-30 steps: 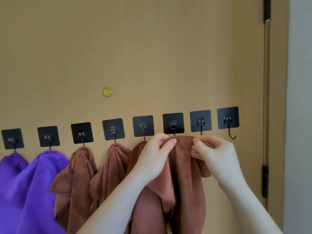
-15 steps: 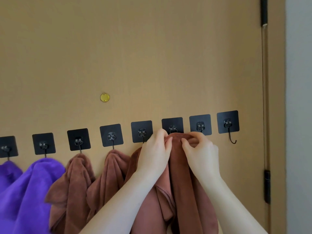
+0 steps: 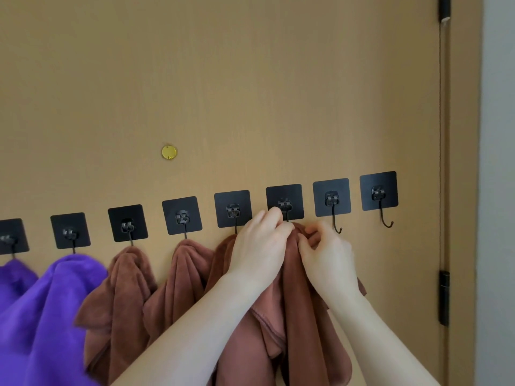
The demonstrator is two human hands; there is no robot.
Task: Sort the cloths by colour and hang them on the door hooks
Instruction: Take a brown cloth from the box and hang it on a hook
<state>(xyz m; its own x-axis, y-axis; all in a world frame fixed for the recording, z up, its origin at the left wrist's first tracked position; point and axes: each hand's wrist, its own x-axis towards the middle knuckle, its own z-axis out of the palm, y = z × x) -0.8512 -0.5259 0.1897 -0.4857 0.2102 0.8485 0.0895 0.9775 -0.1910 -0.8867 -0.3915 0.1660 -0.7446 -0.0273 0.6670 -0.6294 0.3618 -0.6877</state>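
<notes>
Head view faces a tan door (image 3: 250, 79) with eight black stick-on hooks in a row that climbs a little toward the right. At the left edge of the frame, the first hook (image 3: 11, 236) carries the first purple cloth (image 3: 14, 277). The second hook (image 3: 71, 231) carries the second purple cloth (image 3: 53, 307), which runs off the bottom. The third hook (image 3: 127, 222) holds the first brown cloth (image 3: 122, 296), the fourth hook (image 3: 181, 215) the second brown cloth (image 3: 181, 282), and the fifth hook (image 3: 232, 208) the third brown cloth (image 3: 223, 257), half hidden behind my wrist.

My left hand (image 3: 259, 246) curls its fingers over the bunched top of the fourth brown cloth (image 3: 301, 330), right under the sixth hook (image 3: 284, 201). My right hand (image 3: 328, 257) pinches the same bunch from the right, thumb and fingertips closed on the fabric. The bunch touches the hook's wire, but my fingers cover the tip, so I cannot tell whether it has caught. This cloth hangs down between my forearms, overlapping the third.

Just right of my right hand, the seventh hook (image 3: 331, 197) and eighth hook (image 3: 378, 190) show their whole wire curls. Past them a strip of door runs to its edge, with a black hinge (image 3: 444, 298) and then a pale wall (image 3: 498, 162). A small gold disc (image 3: 169, 152) sits above the fourth hook, with broad plain door above it.
</notes>
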